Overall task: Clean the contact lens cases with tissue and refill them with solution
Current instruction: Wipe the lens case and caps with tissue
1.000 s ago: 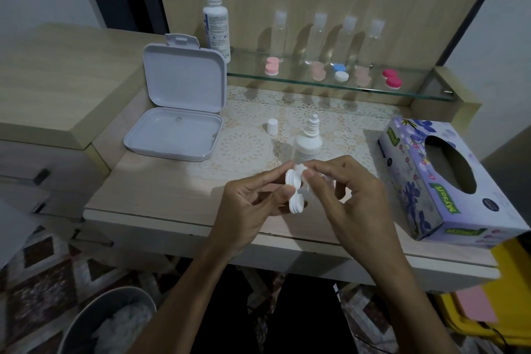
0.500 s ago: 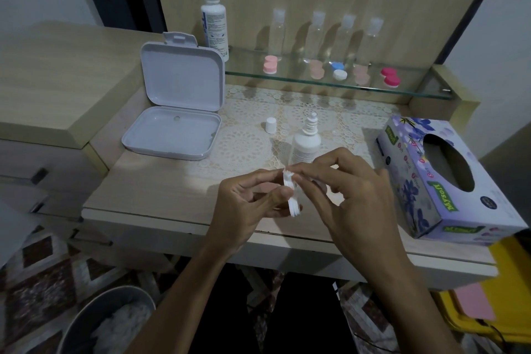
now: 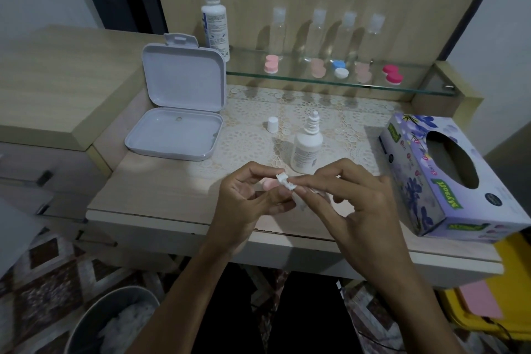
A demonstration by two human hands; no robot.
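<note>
Above the desk's front edge, the left hand (image 3: 247, 198) and right hand (image 3: 356, 198) both pinch the small white plastic contact lens case (image 3: 286, 181), edge-on, and since its wells are hidden, tilting it could spill solution or let it slip.

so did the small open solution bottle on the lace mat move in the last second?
No. The open bottle stands at the same spot on the lace mat, with its loose white cap the same way to its left. Only the camera shifted.
</note>
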